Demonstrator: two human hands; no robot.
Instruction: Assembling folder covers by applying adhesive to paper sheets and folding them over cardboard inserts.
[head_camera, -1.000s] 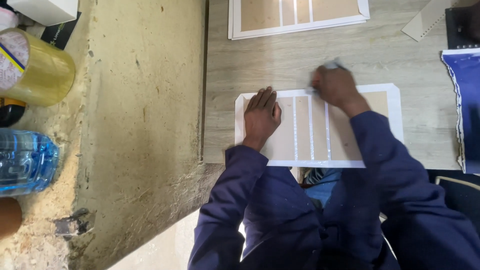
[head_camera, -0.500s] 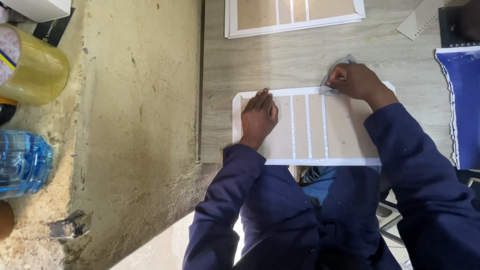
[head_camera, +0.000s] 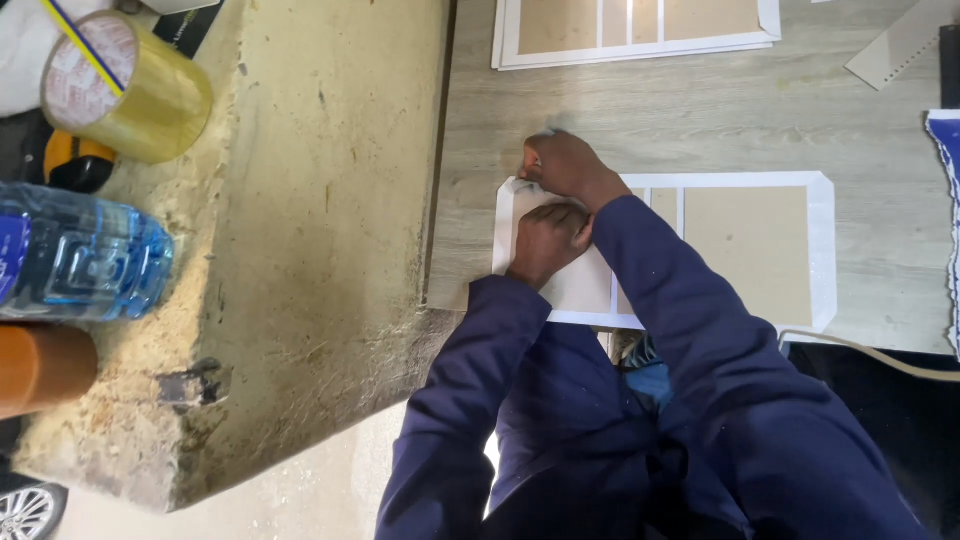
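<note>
Both hands work the upper left corner of a white sheet (head_camera: 760, 250) carrying brown card panels, which lies flat on the grey wood table (head_camera: 640, 110). The left hand (head_camera: 548, 240) is curled, knuckles down, pressing the sheet just under that corner. The right hand (head_camera: 562, 165), touching it from above, is closed over the corner itself; whether it pinches the paper edge I cannot tell.

As a judgement: the panels look already laid and spaced, and the white border at this corner is being folded or pressed; the other 3 corners show cut tips and seem not yet turned in.

Count: 1 sheet under the hands, 1 similar sheet (head_camera: 640, 30) well beyond them, 1 roll of clear tape (head_camera: 130, 85) and 1 blue water bottle (head_camera: 85, 265) far to their left on a rough concrete ledge (head_camera: 320, 200).
</note>
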